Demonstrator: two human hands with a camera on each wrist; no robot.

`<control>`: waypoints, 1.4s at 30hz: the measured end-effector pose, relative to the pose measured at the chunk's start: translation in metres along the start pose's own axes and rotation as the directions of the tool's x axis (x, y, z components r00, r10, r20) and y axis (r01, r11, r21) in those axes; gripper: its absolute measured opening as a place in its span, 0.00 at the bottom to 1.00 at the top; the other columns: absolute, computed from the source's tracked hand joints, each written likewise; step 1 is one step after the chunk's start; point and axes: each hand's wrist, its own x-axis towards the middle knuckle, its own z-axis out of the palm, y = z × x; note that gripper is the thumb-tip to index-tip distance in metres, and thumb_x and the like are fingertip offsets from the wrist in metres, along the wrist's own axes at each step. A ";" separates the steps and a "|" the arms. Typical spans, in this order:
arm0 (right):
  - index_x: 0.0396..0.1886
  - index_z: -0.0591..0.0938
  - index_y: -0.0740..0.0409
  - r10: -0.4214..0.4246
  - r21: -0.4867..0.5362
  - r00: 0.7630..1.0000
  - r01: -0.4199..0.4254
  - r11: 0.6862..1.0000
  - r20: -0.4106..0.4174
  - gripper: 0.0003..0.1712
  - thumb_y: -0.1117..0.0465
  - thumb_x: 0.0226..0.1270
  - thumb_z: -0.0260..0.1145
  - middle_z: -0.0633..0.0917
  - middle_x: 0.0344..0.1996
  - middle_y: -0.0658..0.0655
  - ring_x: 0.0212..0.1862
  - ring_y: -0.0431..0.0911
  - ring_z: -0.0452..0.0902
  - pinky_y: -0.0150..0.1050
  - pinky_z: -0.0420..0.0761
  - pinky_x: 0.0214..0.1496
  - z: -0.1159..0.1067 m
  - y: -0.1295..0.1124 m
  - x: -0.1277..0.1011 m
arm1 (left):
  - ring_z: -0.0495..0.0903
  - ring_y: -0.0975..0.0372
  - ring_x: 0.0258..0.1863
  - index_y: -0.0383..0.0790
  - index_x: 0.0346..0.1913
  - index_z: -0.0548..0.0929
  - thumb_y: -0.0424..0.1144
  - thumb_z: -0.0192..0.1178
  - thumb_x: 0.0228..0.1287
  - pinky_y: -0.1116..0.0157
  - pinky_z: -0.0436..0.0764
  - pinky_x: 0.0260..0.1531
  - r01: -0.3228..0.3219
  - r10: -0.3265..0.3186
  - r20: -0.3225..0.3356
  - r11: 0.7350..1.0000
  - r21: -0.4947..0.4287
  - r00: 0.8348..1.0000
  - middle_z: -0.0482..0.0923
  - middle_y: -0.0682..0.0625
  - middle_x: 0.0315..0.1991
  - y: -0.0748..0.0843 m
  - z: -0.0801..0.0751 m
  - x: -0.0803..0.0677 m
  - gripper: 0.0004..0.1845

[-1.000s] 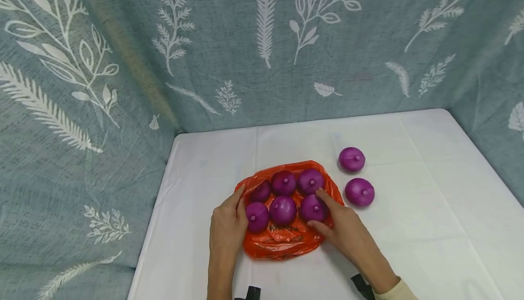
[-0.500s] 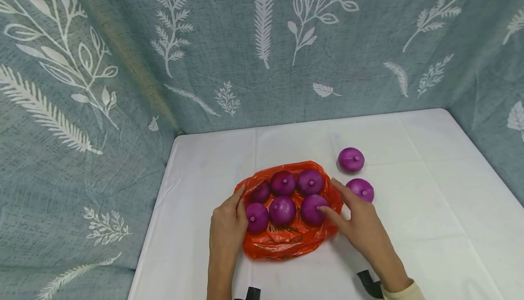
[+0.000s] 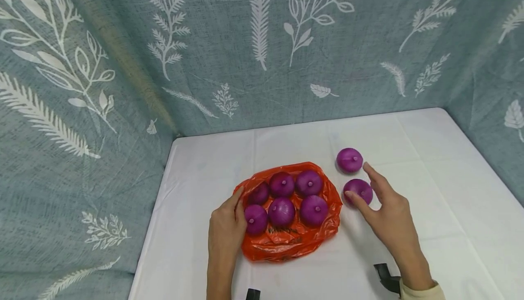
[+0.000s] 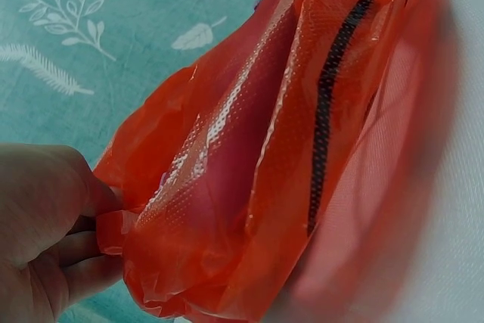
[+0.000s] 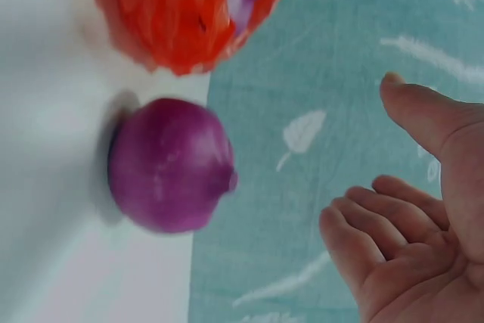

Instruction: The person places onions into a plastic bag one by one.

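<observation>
An orange-red plastic bag lies with its mouth spread, and several purple onions sit inside it. My left hand pinches the bag's left rim; in the left wrist view the fingers of that hand curl on the crinkled film. To the right of the bag, my right hand is over a loose onion, thumb and fingers spread wide. The right wrist view has the same hand apart from an onion, its palm bare. A second loose onion rests just behind.
A white cloth covers the table. Grey-green curtain with white leaf prints hangs behind the table and along both sides. Black straps show at the wrists.
My right hand has let go of the front right onion in the bag and moved right, over the nearer loose onion. The left hand stays at the bag's rim.
</observation>
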 end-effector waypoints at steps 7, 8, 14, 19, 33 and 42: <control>0.82 0.68 0.49 0.033 0.038 0.996 -0.030 0.999 -0.087 0.55 0.65 0.56 0.85 0.74 0.76 0.57 0.66 0.67 0.79 0.13 0.64 0.62 -0.009 0.012 0.000 | 0.90 0.48 0.45 0.38 0.66 0.85 0.31 0.62 0.75 0.53 0.90 0.42 -0.002 0.002 -0.015 1.000 -0.008 1.000 0.88 0.38 0.55 -0.001 0.000 0.000 0.19; 0.82 0.68 0.49 0.046 0.038 0.995 -0.042 0.998 -0.093 0.55 0.65 0.56 0.85 0.74 0.76 0.58 0.66 0.67 0.79 0.13 0.64 0.62 -0.009 0.013 -0.001 | 0.90 0.48 0.46 0.38 0.66 0.86 0.31 0.62 0.75 0.52 0.90 0.43 -0.001 0.001 -0.016 1.000 -0.008 1.000 0.88 0.38 0.55 -0.001 0.000 -0.001 0.19; 0.84 0.65 0.46 0.150 0.045 0.985 -0.147 0.988 -0.085 0.55 0.60 0.60 0.84 0.73 0.77 0.60 0.68 0.67 0.77 0.15 0.65 0.62 -0.012 0.019 -0.006 | 0.90 0.46 0.51 0.38 0.65 0.86 0.30 0.62 0.75 0.50 0.89 0.48 -0.005 0.005 -0.013 1.000 -0.016 1.000 0.88 0.38 0.55 0.001 0.000 0.000 0.19; 0.84 0.64 0.48 0.197 0.028 0.980 -0.196 0.980 -0.040 0.53 0.55 0.64 0.81 0.72 0.77 0.61 0.69 0.67 0.76 0.15 0.65 0.62 -0.009 0.026 -0.009 | 0.90 0.47 0.50 0.37 0.65 0.86 0.30 0.62 0.75 0.51 0.89 0.47 -0.003 0.003 -0.009 1.000 -0.022 1.000 0.88 0.38 0.55 0.002 0.001 0.000 0.19; 0.81 0.66 0.61 0.235 -0.014 0.971 -0.235 0.972 0.051 0.52 0.50 0.64 0.81 0.74 0.73 0.70 0.66 0.71 0.77 0.56 0.78 0.61 0.005 0.038 -0.019 | 0.90 0.48 0.48 0.37 0.65 0.86 0.31 0.62 0.76 0.52 0.90 0.44 0.001 -0.001 -0.006 1.000 -0.028 1.000 0.88 0.38 0.56 0.000 0.002 -0.002 0.18; 0.81 0.64 0.64 0.303 -0.065 0.944 -0.297 0.953 0.127 0.54 0.45 0.65 0.80 0.70 0.75 0.73 0.66 0.73 0.75 0.64 0.79 0.62 0.012 0.043 -0.018 | 0.90 0.50 0.43 0.37 0.66 0.84 0.30 0.62 0.76 0.54 0.91 0.43 0.011 -0.011 0.006 1.000 -0.027 1.000 0.87 0.37 0.56 0.002 0.002 -0.001 0.19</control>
